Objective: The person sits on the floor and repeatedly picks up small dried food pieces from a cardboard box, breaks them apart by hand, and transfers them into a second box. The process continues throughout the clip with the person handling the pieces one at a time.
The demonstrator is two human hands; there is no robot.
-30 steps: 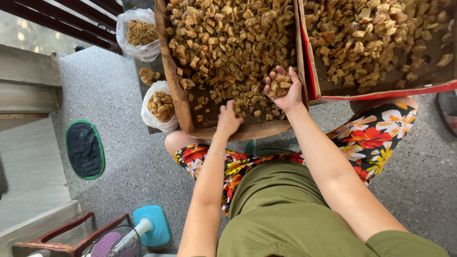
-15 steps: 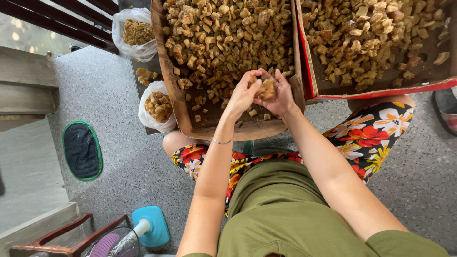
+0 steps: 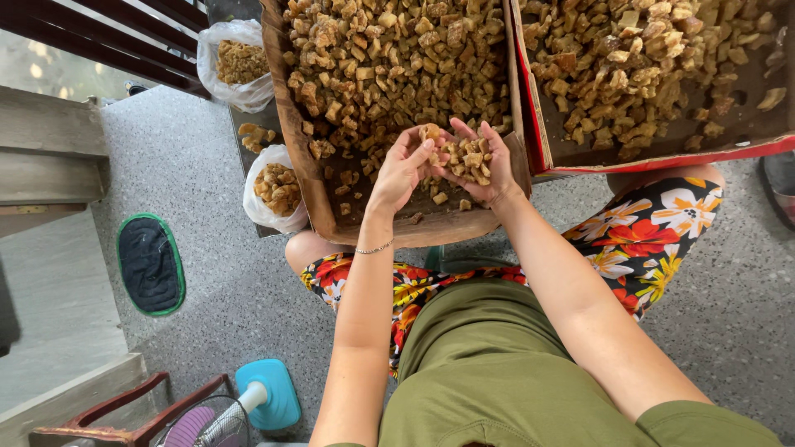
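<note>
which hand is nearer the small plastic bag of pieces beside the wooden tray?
Left. The left hand is over the wooden tray, on the side toward the small plastic bag. The right hand, cupping brown pieces, sits farther away, beyond the left.

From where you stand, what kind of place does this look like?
Probably a home porch or yard used for sorting food by hand: a speckled stone floor, a floor fan, and big cardboard trays of brown chunks beside filled plastic bags.
</note>
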